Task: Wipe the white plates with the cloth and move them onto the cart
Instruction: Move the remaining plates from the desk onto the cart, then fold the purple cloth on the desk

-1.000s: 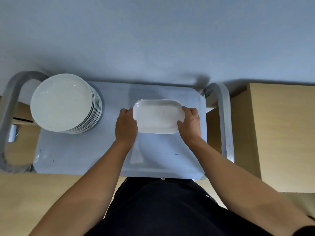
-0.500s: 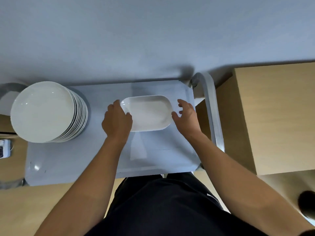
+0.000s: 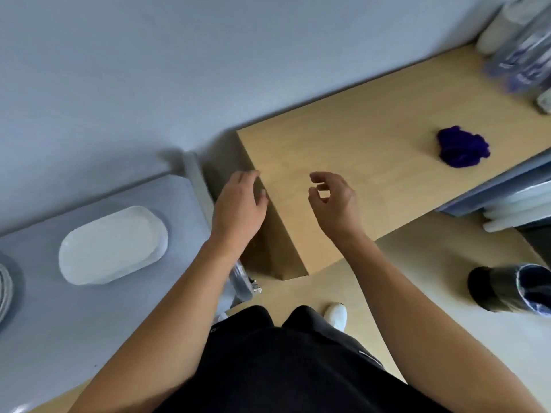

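- Step in hand, by judgement: between plates, one set down, going for the cloth and the next plate.
- On cart (image 3: 89, 338), left of wooden table (image 3: 343, 138): oval white plate (image 3: 111, 244) lying flat, well apart from both hands; seems to sit on another of the same shape, blurred.
- Further left of the table, cut by the frame edge: round plate stack (image 3: 3, 289), also on the cart.
- Over the table's near-left corner: left hand (image 3: 238, 204), fingers loosely bent, gripping nothing; touching the edge or not, cannot tell.
- Above the tabletop, just right of that corner: right hand (image 3: 334, 201), fingers half curled, thumb apart, empty.
- Toward the table's right end, on top: purple cloth (image 3: 462, 147), bunched, well apart from both hands.
- Under a ledge at the table's right end: pale flat shapes (image 3: 518, 210), maybe more plates; too blurred to say.
- Next move, likely: reach right along the table, pinch up the cloth with one hand, take a fresh plate with the other, wipe, carry left off the table to the cart.
- Calls for: firm hold on both sides of the rim, glaze probably slippery; square placing on the oval stack.
- On the floor below the table's right end: dark bin (image 3: 512, 289), beside the likely path.
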`<state>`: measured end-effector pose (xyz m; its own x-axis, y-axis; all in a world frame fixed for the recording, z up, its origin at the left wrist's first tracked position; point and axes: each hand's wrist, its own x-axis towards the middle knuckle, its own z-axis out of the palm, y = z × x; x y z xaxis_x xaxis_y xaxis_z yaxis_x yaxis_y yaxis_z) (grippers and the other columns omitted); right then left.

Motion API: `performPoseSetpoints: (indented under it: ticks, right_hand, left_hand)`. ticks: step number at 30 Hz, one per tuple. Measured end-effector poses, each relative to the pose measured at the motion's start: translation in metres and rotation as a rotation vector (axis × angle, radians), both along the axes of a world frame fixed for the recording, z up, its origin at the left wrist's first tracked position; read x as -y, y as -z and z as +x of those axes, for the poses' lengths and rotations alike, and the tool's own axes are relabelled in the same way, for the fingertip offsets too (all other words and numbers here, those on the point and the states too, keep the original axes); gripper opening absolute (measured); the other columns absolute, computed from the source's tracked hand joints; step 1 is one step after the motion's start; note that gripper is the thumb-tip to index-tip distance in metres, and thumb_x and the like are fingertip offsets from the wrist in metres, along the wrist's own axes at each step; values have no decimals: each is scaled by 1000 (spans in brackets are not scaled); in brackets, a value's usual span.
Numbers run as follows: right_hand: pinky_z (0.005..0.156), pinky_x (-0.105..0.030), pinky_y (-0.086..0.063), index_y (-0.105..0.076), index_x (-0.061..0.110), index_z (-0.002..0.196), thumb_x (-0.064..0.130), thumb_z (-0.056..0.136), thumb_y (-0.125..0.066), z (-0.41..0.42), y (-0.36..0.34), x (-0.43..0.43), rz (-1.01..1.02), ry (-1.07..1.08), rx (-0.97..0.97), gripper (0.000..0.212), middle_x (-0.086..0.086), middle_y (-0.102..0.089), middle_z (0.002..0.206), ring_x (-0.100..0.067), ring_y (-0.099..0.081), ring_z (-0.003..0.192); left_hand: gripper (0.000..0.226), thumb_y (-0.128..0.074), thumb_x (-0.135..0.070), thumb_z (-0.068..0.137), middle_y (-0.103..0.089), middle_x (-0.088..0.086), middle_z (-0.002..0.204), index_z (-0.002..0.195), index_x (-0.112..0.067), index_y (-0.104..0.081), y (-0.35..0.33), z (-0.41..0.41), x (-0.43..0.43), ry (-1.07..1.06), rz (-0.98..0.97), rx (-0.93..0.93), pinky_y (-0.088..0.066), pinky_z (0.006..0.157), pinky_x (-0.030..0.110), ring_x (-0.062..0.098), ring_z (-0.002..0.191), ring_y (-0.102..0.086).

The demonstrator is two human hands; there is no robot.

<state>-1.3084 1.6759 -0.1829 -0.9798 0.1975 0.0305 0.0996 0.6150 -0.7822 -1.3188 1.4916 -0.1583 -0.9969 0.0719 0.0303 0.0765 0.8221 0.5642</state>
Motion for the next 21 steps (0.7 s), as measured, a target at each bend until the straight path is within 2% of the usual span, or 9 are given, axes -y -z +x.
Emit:
performPoseSetpoints:
  ticks: [5,7,10,16,21]
  right_hand:
    - [87,-40,-53,-63,10,120,9,90,-60,22,1,-145,98,46,32,30,-4,-63,120,-21,-61,104]
    - [88,-36,-51,-63,10,121,9,90,-59,30,-1,-198,144,77,48,32,-4,-61,123,-23,-58,109]
    - [89,-32,-49,-61,11,124,10,91,-58,41,-6,-258,162,143,73,33,-2,-59,126,-23,-56,112]
    - [88,-37,-51,-57,12,129,13,94,-57,26,-4,-333,164,204,95,35,-2,-54,131,-28,-60,100]
    - [90,-33,-47,-52,11,134,11,94,-56,-14,-1,-369,205,165,94,40,-6,-52,134,-26,-53,114]
  left_hand:
    - [39,-55,-24,97,-58,2,127,135,-14,-54,6,9,-144,114,-4,43,-54,81,34,21,107,-62]
    - [39,-55,-25,96,-58,1,126,134,-15,-54,9,8,-193,141,-24,60,-54,80,36,22,105,-62]
    - [38,-56,-22,95,-59,2,125,132,-15,-56,6,6,-254,176,-34,77,-50,75,32,24,97,-64]
    - [39,-56,-22,96,-59,3,125,133,-14,-55,6,-21,-334,267,-51,96,-50,80,32,22,104,-62]
    - [40,-54,-23,97,-58,5,128,136,-12,-53,20,-59,-373,290,-45,138,-51,85,38,25,108,-61]
